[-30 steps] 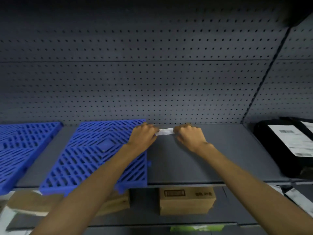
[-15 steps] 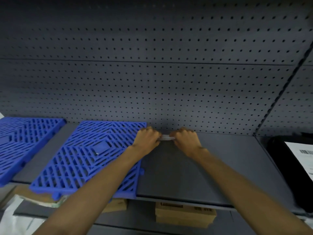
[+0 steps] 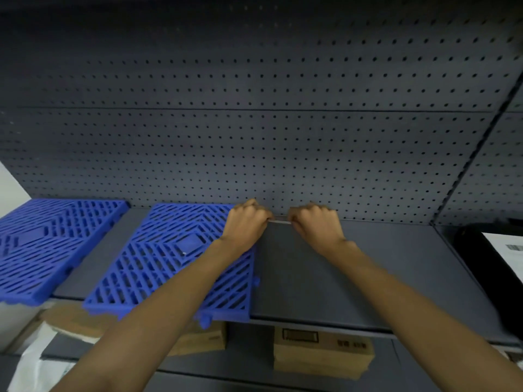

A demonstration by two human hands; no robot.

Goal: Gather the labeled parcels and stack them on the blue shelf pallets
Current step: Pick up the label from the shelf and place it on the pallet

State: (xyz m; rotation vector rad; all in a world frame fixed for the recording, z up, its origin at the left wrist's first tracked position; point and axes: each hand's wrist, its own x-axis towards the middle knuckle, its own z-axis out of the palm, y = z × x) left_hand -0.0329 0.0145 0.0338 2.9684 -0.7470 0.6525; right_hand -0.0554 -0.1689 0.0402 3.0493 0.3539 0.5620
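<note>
Both my hands reach to the back of the grey shelf (image 3: 325, 278). My left hand (image 3: 246, 224) and my right hand (image 3: 317, 226) each pinch one end of a small white paper strip (image 3: 279, 221), held between them close to the pegboard back wall. Two blue slatted pallets lie on the shelf: one (image 3: 169, 258) just under my left forearm, another (image 3: 48, 244) at the far left. A black parcel (image 3: 481, 256) with a white label (image 3: 509, 250) sits at the right edge of the shelf.
A grey pegboard wall (image 3: 283, 137) backs the shelf. On the lower shelf stand cardboard boxes (image 3: 322, 352), another box (image 3: 203, 339) and brown paper packages (image 3: 76, 321). White plastic wrapping (image 3: 36, 363) shows at the bottom left.
My hands have drawn closer together and moved back toward the pegboard, so less of the white strip shows. The view has shifted, sliding the black parcel toward the right edge.
</note>
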